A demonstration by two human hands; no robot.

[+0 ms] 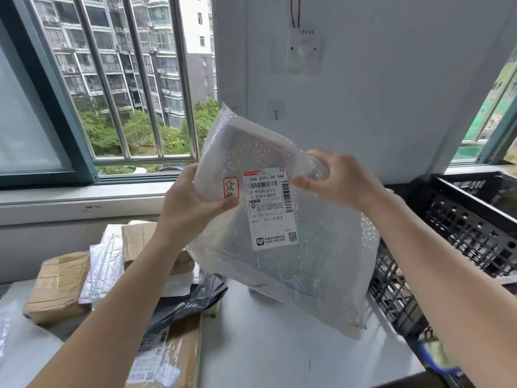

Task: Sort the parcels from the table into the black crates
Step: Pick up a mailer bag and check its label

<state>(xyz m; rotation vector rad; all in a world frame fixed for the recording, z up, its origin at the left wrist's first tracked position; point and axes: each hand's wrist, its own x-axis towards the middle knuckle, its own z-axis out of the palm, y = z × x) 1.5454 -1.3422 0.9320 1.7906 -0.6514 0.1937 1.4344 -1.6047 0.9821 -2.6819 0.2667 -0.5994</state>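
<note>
Where the barred window [112, 79] fills the far left, blocks of flats and green trees show through it. Below it, on the left of the grey surface [279, 354], lies a pile: a taped box [58, 284], a silver mailer [103, 267], a second box [140, 236] behind, a black bag [195, 298], and nearest a brown carton [176, 357] whose barcode labels are too blurred to read.

The left hand [193, 205] grips the left edge of the parcel [293, 275], thumb on the front, fingers curled behind. The parcel, a clear bubble-wrap bag, is held up tilted over the middle of the surface, between the pile and the crate. By the thumb is a red-bordered sticker [231, 187] with handwriting I cannot make out. Right of it a white label [270, 211] reads "940 E591-00 344" above lines of Chinese print, with barcodes and a QR code at its foot. The right hand [335, 180] pinches the parcel's upper right edge, thumb at the label's side.

Behind is a white wall [391, 93] with a dial box [303, 49] fed by red wires [295, 9]. At the right a black crate [470, 233] with slotted walls stands beside the surface, under a second window [498, 121].
</note>
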